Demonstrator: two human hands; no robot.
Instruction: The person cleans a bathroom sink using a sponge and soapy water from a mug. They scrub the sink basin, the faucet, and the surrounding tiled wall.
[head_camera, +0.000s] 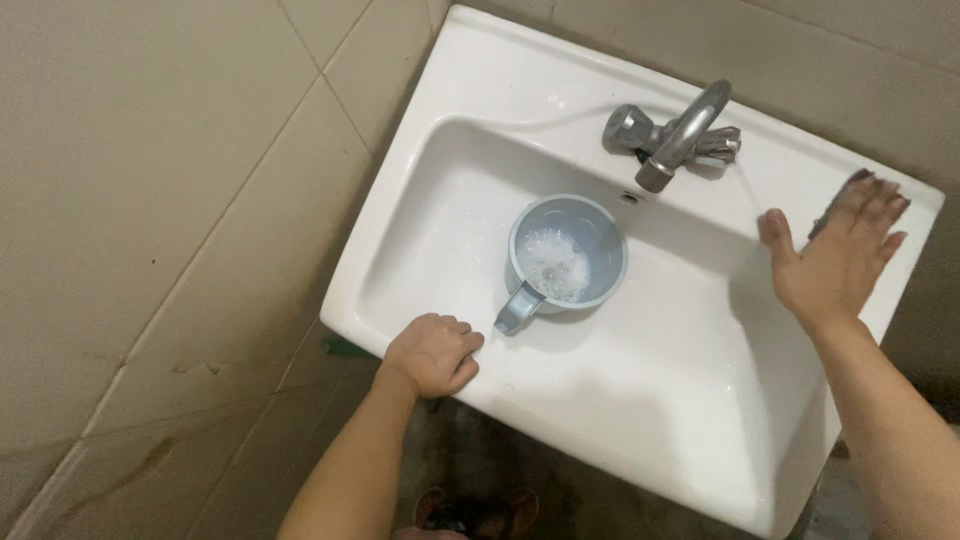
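Grey plastic mug (566, 255) judged light, wet, slippery; best taken by handle (518, 310). Left hand (432, 352) curled on sink rim (400, 180); right hand (838, 255) spread, nothing held.

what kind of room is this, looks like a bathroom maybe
Most likely a bathroom or washroom. A white wall-mounted sink with a metal tap sits against beige tiled walls, and a grey-blue mug of foamy water stands in the basin.

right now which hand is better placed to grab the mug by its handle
Left, probably. The left hand rests curled on the sink's front rim, just beside the handle of the blue mug, which points toward it. The right hand lies flat near the far corner, farther away.
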